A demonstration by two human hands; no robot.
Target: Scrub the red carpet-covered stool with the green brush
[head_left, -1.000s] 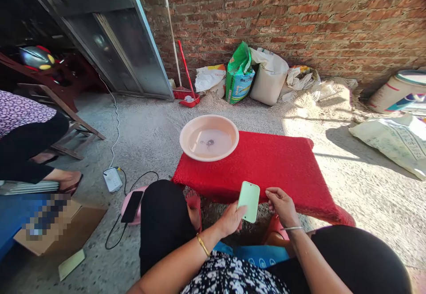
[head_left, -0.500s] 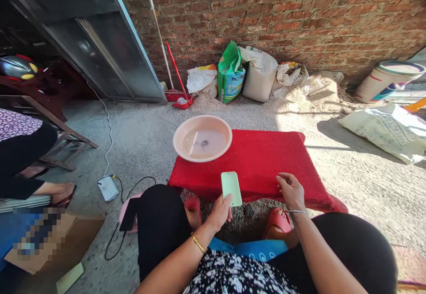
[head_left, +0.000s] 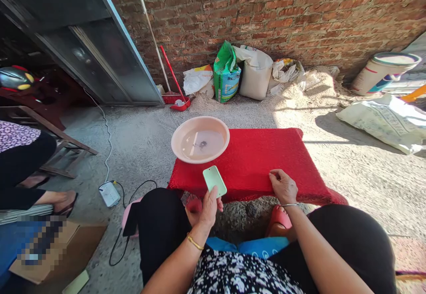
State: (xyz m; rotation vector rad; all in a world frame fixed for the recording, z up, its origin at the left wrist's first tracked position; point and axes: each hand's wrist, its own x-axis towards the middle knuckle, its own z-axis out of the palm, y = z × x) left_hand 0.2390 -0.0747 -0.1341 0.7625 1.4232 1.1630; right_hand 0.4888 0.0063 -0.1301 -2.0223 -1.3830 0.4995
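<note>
My left hand [head_left: 209,206] grips the near end of a pale green, shallow rectangular plastic piece [head_left: 213,179], thumb on top. The piece has rounded corners, a raised rim and a small hole near its far end. It is held tilted, over the near edge of the red cloth [head_left: 266,152]. My right hand [head_left: 283,186] is closed near the cloth's front edge, thumb and forefinger together; whether anything is between them cannot be made out. Beyond my left hand stands a pale pink basin [head_left: 176,145] with water and a small dark thing [head_left: 203,143] in it.
A power strip [head_left: 109,194] with cables lies on the floor at left, near an open cardboard box [head_left: 83,245]. Another person's foot [head_left: 65,201] shows there. Sacks [head_left: 255,74] and a red dustpan [head_left: 181,104] stand along the brick wall. A bucket [head_left: 382,74] is at right.
My left hand has moved left, and the green piece has turned to lean left. My right hand has shifted slightly left and up. The whole view has shifted a little.
</note>
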